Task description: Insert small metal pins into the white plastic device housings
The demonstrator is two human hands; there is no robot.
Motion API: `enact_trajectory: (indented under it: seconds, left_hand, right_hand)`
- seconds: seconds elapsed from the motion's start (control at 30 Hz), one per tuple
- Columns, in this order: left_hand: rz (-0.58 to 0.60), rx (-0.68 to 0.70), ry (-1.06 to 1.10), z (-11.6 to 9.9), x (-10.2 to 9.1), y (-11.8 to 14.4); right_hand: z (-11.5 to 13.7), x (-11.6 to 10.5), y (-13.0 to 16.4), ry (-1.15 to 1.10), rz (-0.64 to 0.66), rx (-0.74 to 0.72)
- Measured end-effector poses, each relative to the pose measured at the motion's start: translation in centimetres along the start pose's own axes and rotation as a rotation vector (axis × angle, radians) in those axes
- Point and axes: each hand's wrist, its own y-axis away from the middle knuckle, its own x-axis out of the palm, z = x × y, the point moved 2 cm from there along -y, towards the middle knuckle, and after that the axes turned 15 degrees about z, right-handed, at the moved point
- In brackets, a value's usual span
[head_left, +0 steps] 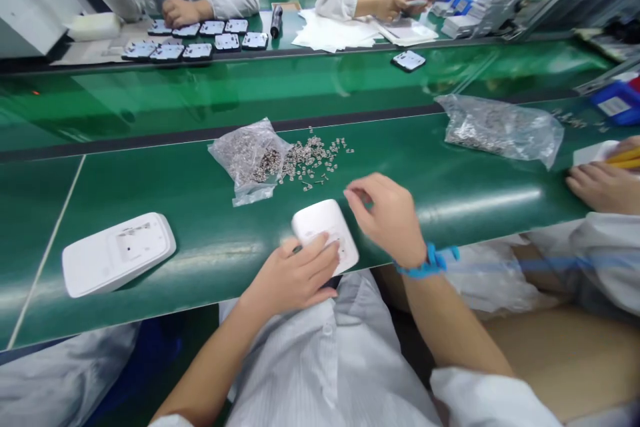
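A white rounded plastic housing lies at the table's near edge, its recessed side up. My left hand grips it, with the fingers across its top and the thumb at the near edge. Just right of the housing, above the tabletop, is my right hand, thumb and forefinger pinched together. Anything between those fingertips is too small to make out. A blue band circles the right wrist. Beyond the housing, small shiny metal parts spill from a clear plastic bag.
Another white housing lies at left. Right of centre is a second bag of metal parts. A co-worker's hand is at far right. Across the green conveyor belt, two people sit by several black-and-white units; another unit lies near the belt's far edge.
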Motion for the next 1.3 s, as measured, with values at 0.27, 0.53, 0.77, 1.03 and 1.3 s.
enact_trajectory:
  seconds: [0.27, 0.53, 0.77, 1.03, 1.3]
  left_hand:
    - [0.009, -0.111, -0.02, -0.7, 0.6, -0.3]
    - [0.05, -0.241, -0.06, -2.3, 1.1, -2.3]
    - [0.011, -0.329, -0.079, -4.1, 1.5, -4.9]
    - [-0.288, -0.359, 0.056, -4.1, 2.0, -5.0]
    - [-0.229, -0.346, 0.018, -4.2, 1.8, -5.1]
  right_hand:
    - [-2.5, 3.6, -9.5, 0.239, 0.429, 0.008]
    - [-2.2, 1.8, -3.8, -0.007, 0.19, -0.089]
    - [-1.4, 1.2, 1.6, -0.401, 0.03, 0.023]
    - [-0.9, 2.4, 1.9, -0.306, -0.07, 0.093]
    - [-0.2, 3.6, 2.3, -0.41, -0.062, 0.197]
